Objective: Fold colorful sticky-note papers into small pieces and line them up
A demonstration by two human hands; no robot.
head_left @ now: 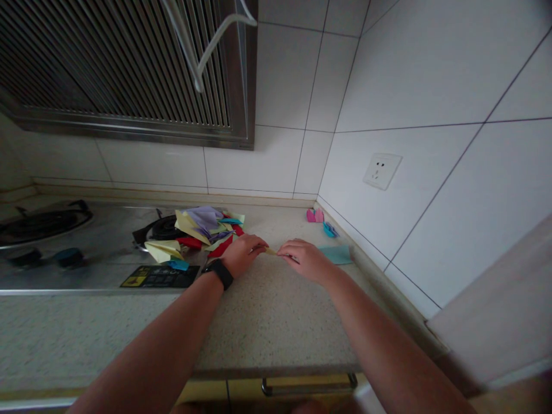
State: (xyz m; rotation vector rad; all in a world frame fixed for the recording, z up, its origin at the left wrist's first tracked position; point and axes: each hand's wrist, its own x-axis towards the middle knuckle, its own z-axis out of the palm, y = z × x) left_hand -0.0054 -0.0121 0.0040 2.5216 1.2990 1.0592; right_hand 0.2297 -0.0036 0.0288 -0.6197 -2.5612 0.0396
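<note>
Between my two hands a narrow strip of yellow folded paper [271, 251] stretches just above the speckled counter. My left hand [242, 253], with a black watch at the wrist, pinches one end of it. My right hand [304, 259] is closed on the other end. Most of the paper is hidden under the fingers. Left of my left hand lies a heap of folded paper pieces [204, 223] in purple, yellow, red and blue, partly over a stove burner. A light teal sheet of paper [338, 255] lies beside my right hand.
Small pink [314, 215] and blue folded paper pieces [330, 229] sit near the back right corner. A gas stove [103, 230] is at left, with a range hood [129, 69] above it. The tiled wall at right has a socket [382, 171]. A drawer handle [308, 388] runs below the counter edge.
</note>
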